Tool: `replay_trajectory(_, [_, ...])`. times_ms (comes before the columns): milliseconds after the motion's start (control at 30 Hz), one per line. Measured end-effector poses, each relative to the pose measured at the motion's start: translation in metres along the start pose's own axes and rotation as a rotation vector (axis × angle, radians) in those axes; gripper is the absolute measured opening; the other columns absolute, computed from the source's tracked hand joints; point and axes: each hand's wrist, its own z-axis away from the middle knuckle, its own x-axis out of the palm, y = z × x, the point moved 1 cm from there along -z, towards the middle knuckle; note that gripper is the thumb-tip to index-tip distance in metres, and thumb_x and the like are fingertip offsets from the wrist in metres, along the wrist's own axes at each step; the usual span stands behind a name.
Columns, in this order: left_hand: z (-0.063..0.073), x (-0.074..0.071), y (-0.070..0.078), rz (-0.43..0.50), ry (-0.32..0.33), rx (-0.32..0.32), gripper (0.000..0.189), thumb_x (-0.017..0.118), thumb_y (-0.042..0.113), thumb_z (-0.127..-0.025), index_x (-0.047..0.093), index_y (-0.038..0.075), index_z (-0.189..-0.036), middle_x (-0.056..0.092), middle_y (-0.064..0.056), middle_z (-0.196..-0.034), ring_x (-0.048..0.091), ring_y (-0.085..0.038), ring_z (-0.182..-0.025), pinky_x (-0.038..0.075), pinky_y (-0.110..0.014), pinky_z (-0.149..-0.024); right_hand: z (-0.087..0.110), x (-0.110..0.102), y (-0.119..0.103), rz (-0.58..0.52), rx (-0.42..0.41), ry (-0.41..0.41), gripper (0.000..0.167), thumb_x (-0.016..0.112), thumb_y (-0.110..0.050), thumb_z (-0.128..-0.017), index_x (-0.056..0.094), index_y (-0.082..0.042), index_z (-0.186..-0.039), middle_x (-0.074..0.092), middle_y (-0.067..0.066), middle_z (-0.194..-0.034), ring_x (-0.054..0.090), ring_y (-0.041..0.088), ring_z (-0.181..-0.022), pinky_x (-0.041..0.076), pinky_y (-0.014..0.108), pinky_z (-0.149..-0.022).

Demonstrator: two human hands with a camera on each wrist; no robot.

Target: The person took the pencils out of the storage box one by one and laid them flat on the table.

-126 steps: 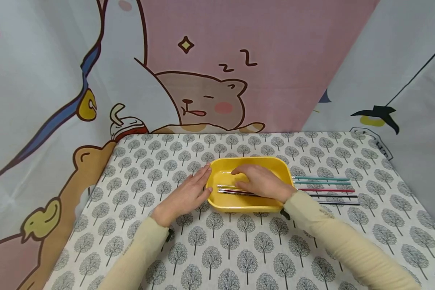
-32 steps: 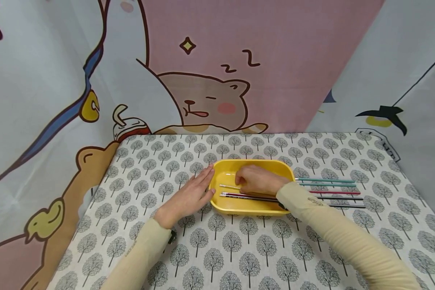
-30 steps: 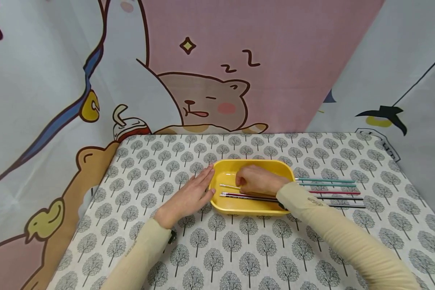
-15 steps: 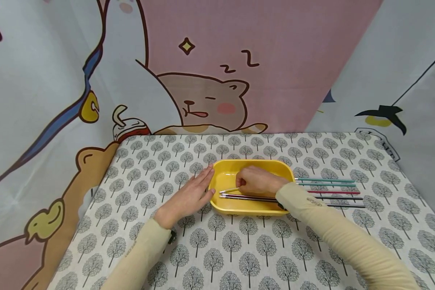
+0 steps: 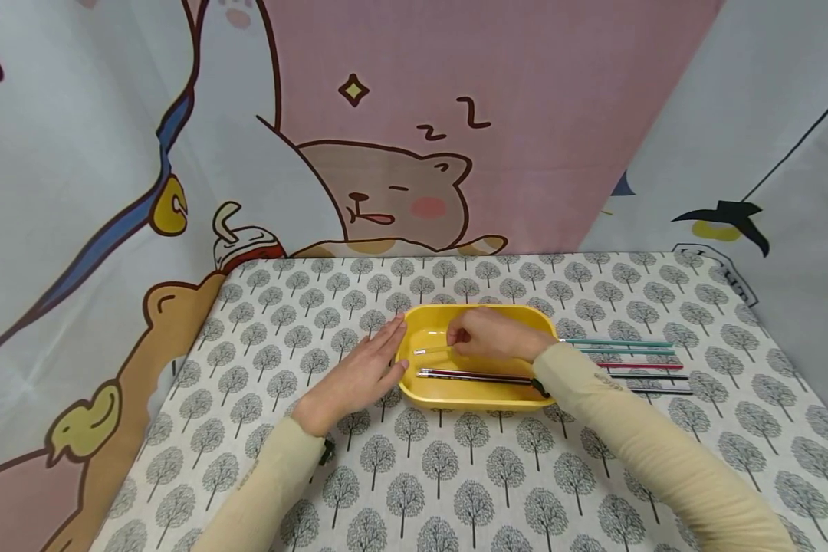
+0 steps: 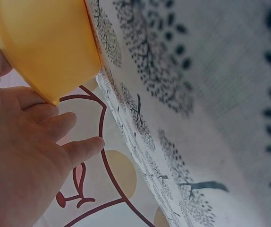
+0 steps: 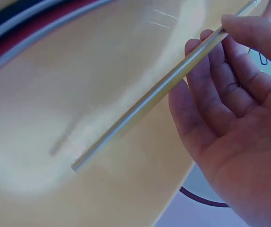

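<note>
Lifted since half a second ago, the pale chopstick (image 5: pixel 431 350) now hangs above the yellow tray (image 5: pixel 478 397), pinched in the right hand (image 5: pixel 491 336); the flat, open-fingered left hand (image 5: pixel 356 373) braces the tray's left wall, apparently steadying it.

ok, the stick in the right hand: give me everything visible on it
The stick is thin, straight and pale, cream to light olive, smooth like plastic or coated wood, with a blunt cut end. The right hand pinches it between fingertips near one end; the free end points toward the left hand. It hangs lifted above the floor of the yellow tray, casting a faint shadow there, apart from the red and dark sticks lying at the tray's near side.
</note>
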Motion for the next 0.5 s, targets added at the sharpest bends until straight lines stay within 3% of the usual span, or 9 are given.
replay_trajectory(500, [0.000,0.000,0.000,0.005,-0.017,-0.014,0.065,0.041,0.038,-0.112,0.017,0.005,-0.164,0.002,-0.001,-0.172,0.016,-0.025,-0.158,0.025,-0.059,-0.123,0.016,-0.024,-0.017,-0.083,-0.125,0.132,0.006,0.072,-0.009,-0.096,0.074,-0.009,-0.102,0.071,-0.006,-0.094,0.064,0.012,-0.087,0.058,0.030,-0.082])
